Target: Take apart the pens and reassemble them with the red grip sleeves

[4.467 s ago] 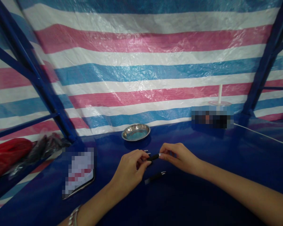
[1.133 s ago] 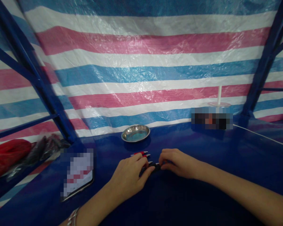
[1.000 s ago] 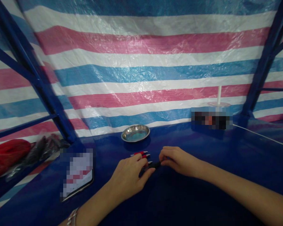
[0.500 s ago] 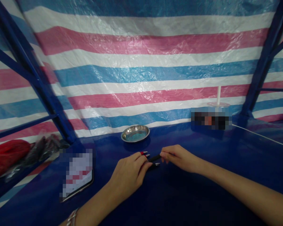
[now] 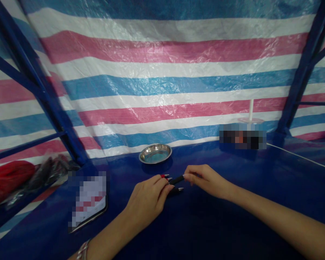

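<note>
My left hand is closed, its thumb and fingertips pinching the near end of a black pen. At that pen's other end, my right hand grips with thumb and forefinger, so the pen spans between both hands. Two red pens with silvery tips poke out beyond the left fingers. Below the thumb, another black pen lies with its silver tip toward the right. The left hand covers the rest of these pens.
A shallow metal dish sits behind my hands. On the left lies a phone, partly blurred out. A pixelated object stands at the back right, with a white cable nearby. Blue metal posts and striped sheeting enclose the blue table.
My right hand has shifted very slightly upward, its fingertips still at the end of the black pen. My left hand and the other pens are almost unmoved.
</note>
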### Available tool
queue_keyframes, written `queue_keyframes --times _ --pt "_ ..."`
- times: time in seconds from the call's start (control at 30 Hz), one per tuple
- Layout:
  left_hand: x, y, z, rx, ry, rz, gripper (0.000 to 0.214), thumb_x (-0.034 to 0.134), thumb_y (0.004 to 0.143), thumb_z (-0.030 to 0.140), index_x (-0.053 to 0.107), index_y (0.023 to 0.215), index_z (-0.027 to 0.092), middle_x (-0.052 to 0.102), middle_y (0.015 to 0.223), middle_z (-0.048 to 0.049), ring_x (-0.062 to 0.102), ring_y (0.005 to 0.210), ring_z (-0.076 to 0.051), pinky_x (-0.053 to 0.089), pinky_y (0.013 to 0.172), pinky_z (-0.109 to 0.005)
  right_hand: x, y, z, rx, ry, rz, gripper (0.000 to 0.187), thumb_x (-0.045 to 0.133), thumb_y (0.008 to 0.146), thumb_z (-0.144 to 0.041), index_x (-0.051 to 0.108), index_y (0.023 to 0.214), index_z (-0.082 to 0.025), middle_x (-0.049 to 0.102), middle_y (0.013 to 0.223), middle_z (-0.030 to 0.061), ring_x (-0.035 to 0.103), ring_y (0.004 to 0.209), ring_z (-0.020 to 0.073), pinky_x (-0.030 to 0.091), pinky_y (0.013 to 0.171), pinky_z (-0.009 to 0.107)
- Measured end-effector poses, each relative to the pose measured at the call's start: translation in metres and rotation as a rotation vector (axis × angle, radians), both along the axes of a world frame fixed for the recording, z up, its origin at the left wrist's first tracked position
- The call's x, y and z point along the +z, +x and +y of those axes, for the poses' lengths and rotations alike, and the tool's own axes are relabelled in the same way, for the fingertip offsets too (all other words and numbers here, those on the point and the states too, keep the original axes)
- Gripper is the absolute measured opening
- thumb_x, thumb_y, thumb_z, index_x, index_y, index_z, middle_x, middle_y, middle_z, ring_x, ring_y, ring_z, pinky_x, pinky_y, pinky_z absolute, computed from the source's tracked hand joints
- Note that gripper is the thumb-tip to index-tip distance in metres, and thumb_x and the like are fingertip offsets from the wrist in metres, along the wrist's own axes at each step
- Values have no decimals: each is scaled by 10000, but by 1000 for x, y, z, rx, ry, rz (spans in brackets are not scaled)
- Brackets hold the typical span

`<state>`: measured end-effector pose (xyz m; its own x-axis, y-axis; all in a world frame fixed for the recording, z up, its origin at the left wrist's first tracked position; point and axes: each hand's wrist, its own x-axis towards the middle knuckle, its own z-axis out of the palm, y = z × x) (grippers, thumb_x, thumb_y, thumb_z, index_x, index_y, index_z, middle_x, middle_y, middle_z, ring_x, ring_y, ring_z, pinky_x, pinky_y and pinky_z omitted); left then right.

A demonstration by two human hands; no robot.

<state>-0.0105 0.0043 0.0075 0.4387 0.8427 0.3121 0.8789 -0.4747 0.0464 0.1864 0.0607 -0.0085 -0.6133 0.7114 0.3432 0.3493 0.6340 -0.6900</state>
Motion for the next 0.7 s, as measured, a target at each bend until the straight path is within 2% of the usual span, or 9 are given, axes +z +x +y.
queue_keyframes --times 0.07,0.13,0.27,0.37,0.57,0.7 --pt "0 0 0 -14 2 -7 257 320 878 269 558 870 172 569 824 -34 547 743 -159 428 658 -277 -1 0 0 4 0 10 333 349 852 -350 519 661 -136 514 594 -7 464 560 83 343 530 198" --pt "0 1 0 -9 5 -7 258 322 876 271 558 841 171 567 809 -32 546 725 -156 425 636 -269 -1 -1 1 3 -4 14 312 373 844 -336 517 652 -137 514 594 -7 462 558 82 344 529 199" --pt "0 0 -1 5 20 -7 257 325 873 274 554 832 164 562 786 -34 541 700 -153 419 617 -263 -2 -2 2 16 -64 105 177 493 782 -322 516 770 -146 491 607 -29 438 547 71 330 501 182" --pt "0 0 -1 -1 25 -17 259 326 870 267 554 811 159 559 770 -33 538 686 -150 415 603 -257 -4 -2 3 19 -121 170 255 549 739 -366 496 867 -152 498 619 -35 443 539 71 332 489 179" --pt "0 0 0 -15 21 -33 261 321 874 270 555 854 159 553 783 -36 536 710 -151 419 643 -266 -5 -1 3 35 -94 86 356 367 837 -407 533 675 -137 529 611 -1 489 586 93 363 559 206" --pt "-1 0 0 -11 24 -32 254 328 871 276 550 830 160 550 771 -32 533 690 -148 415 615 -258 -3 -2 2 46 -87 99 260 441 809 -361 539 718 -137 528 620 -8 474 580 88 352 541 196"
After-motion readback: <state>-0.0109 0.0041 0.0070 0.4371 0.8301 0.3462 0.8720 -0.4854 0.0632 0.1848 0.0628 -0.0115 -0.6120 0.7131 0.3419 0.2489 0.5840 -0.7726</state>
